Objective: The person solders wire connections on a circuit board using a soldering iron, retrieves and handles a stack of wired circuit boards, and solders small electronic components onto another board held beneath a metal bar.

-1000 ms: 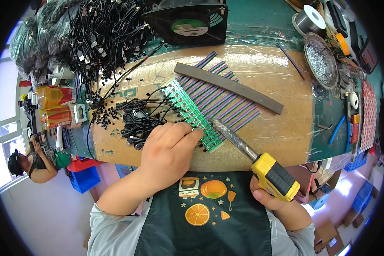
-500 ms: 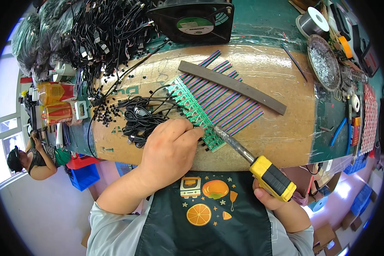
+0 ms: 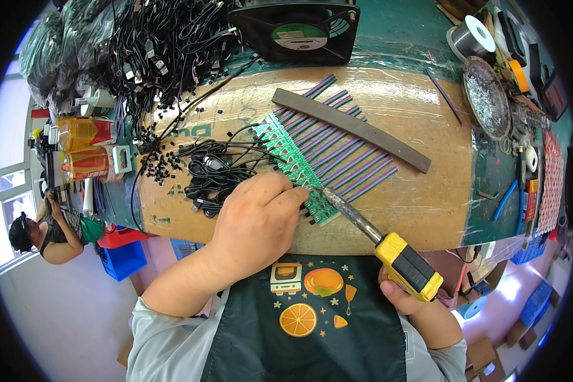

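Observation:
A strip of green circuit boards (image 3: 297, 164) lies slantwise on the bench, with black cables joined along its left side and striped flat wires (image 3: 347, 156) fanning out on its right. My left hand (image 3: 258, 213) is closed in a pinch at the strip's lower left edge; what sits between its fingertips is hidden. In my right hand (image 3: 401, 298) is a yellow-and-black soldering iron (image 3: 410, 267), gripped by its handle. The iron's tip rests at the boards, just right of my left fingertips. A grey-brown flat bar (image 3: 353, 130) lies across the striped wires.
Tangled black cables (image 3: 213, 178) lie left of my left hand, with small black pieces (image 3: 159, 164) scattered beyond. A black fan (image 3: 299, 35) stands at the back. To the far right are a solder spool (image 3: 474, 37) and a metal dish (image 3: 487, 95). Another person (image 3: 51, 232) sits at left.
The whole view has shifted slightly, moving the bench things a little to the right. Both hands and the soldering iron keep nearly the same place at the boards.

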Demonstrator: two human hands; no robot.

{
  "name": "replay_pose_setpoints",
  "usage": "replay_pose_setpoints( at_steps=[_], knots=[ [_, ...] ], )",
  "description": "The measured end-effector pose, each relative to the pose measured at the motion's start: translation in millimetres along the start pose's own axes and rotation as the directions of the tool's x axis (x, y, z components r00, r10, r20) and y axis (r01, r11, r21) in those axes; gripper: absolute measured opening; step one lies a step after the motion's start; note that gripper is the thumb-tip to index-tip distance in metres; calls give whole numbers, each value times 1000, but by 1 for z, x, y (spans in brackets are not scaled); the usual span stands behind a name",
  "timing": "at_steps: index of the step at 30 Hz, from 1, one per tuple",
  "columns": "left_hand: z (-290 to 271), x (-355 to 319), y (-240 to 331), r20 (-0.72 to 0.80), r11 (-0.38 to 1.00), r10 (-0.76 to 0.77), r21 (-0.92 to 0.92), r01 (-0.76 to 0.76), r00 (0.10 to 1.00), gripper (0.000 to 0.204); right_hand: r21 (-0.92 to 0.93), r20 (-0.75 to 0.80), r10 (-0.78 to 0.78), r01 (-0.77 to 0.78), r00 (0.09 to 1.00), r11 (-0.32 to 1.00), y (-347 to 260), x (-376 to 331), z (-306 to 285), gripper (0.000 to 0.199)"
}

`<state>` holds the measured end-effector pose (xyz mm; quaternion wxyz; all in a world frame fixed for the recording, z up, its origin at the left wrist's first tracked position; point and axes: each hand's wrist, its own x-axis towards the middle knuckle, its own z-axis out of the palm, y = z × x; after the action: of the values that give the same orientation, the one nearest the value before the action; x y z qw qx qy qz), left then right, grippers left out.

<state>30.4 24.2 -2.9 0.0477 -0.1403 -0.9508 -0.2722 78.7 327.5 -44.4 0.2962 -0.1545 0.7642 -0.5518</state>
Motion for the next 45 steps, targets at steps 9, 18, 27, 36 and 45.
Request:
replay_pose_setpoints(
  at_steps=[9,18,27,36,45],
  knots=[
    [1,-1,-1,1,1000,7,-6,-7,1000,17,69,-9,-3,4,1000,998,3,-6,-4,20],
    [2,-1,-2,-6,1000,11,-8,-11,1000,17,48,-7,1,0,1000,999,7,-13,-3,20],
    [0,1,0,21,999,-11,-34,11,1000,16,44,-7,-34,35,999,998,8,-9,-1,19],
    [-1,-1,3,60,1000,-16,17,15,998,17,-3,32,6,-6,999,1000,10,-9,1,19],
    [-2,-1,3,71,1000,-2,24,0,997,19,-10,-4,13,-13,1000,1000,9,-10,3,21]
  ],
)
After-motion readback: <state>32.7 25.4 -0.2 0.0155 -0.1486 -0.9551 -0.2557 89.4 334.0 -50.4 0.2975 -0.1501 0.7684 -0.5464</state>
